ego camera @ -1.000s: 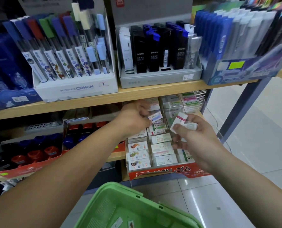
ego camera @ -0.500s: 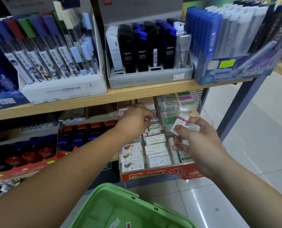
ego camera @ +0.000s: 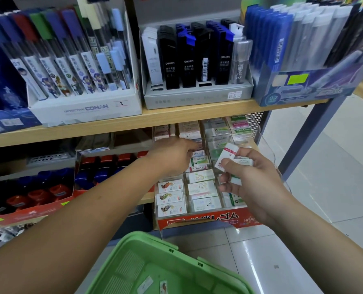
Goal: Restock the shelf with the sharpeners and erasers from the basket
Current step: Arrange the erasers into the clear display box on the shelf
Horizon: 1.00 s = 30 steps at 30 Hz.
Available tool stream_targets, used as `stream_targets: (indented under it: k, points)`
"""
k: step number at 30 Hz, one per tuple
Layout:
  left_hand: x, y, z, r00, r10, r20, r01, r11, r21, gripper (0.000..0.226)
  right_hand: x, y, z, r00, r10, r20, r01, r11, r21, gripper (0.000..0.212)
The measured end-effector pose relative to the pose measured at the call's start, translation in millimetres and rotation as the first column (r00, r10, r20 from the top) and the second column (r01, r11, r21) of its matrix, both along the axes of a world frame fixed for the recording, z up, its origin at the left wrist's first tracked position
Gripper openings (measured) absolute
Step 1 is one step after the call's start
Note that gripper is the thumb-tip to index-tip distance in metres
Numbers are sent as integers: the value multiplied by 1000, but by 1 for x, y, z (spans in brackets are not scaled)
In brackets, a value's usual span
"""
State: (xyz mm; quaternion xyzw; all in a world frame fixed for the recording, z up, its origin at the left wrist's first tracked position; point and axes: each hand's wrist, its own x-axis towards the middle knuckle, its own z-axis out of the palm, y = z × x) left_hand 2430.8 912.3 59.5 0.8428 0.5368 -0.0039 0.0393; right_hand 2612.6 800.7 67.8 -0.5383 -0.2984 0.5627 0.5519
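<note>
The right hand (ego camera: 252, 181) is clamped around a small, fanned stack of boxed erasers (ego camera: 227, 157), thumb on top, just in front of the display tray (ego camera: 197, 219) on the lower shelf (ego camera: 146, 197). The left hand (ego camera: 172, 155) reaches into the tray's middle rows, fingertips at the stocked packs; whether it pinches one cannot be told from this angle. The green basket (ego camera: 155, 262) sits low, beneath both forearms, with a few flat packs in its bottom. Likely faults: the fanned stack may shed a pack to the floor if the thumb eases. The left fingers, working under the upper board (ego camera: 176, 115), may knock neighbouring packs out of line or seat a pack in a mismatched row. Legible writing: "DETECTIVE CONAN" and a handwritten "2" on the white carton (ego camera: 87, 107); "deli" and "0.7" on the black lead cases (ego camera: 187, 60); apparently "Hard Eraser" on green and pink packs at the tray's rear; "ゴム" on its red front.
</note>
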Motion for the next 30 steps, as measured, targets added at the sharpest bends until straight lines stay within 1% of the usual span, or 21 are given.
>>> stream_targets:
  k: [4,6,8,10,12,14,17,18,19,21,22,23,24,25,26,27,28,29,30]
  points:
    - [-1,0,-4,993,-67,-102,65,998,-19,35,-3,1,1,1000,3,0,-3,1000,0,35]
    - [-3,-3,-8,988,-95,-119,92,995,-30,34,-4,1,1,1000,6,-1,-6,1000,-2,35]
    - [-4,-7,-6,994,-93,-53,90,994,-58,35,-5,0,0,1000,23,4,-23,1000,-10,33]
    - [-8,-10,1,996,-51,78,58,993,-100,41,-5,0,-1,999,44,5,-43,999,-18,30]
    - [-13,-11,8,983,-19,181,45,989,-141,43,-6,-1,-1,998,55,6,-55,998,-22,29]
    - [-18,-12,10,972,-13,233,52,985,-163,42,-8,-1,0,998,60,7,-60,998,-20,29]
    - [-20,-13,8,940,56,338,19,976,-216,42,-11,0,1,998,65,14,-65,998,-22,27]
    - [-20,-13,8,939,61,337,14,976,-217,43,-12,0,1,998,68,18,-68,997,-22,27]
    - [-20,-13,8,955,39,294,23,979,-205,45,-12,0,0,997,71,25,-70,997,-23,27]
    - [-17,-15,8,990,-36,139,60,982,-177,48,-12,0,1,997,72,38,-71,997,-24,28]
    - [-15,-16,9,994,-67,86,81,982,-173,47,-11,0,1,997,70,40,-69,997,-25,28]
    - [-14,-18,11,994,-75,84,88,981,-171,45,-10,-1,1,997,71,42,-70,997,-25,28]
    - [-13,-20,14,989,-70,127,88,986,-143,42,-9,-1,2,996,75,45,-73,997,-25,28]
    - [-13,-23,17,977,-61,203,78,994,-79,38,-8,-2,2,995,84,49,-83,996,-22,28]
    - [-13,-27,22,951,-51,306,55,998,-4,35,-8,-3,3,994,94,55,-94,995,-19,28]
    - [-11,-32,28,903,-30,429,19,999,29,34,-8,-3,3,992,105,67,-104,994,-13,27]
    - [-8,-37,34,835,19,551,-8,1000,-23,36,-8,-3,3,989,119,88,-119,993,0,27]
    - [-4,-43,40,760,91,643,-1,990,-139,39,-9,-4,3,983,137,121,-140,990,18,26]
    - [-1,-49,43,705,158,692,33,966,-255,40,-11,-5,3,975,154,159,-162,986,39,25]
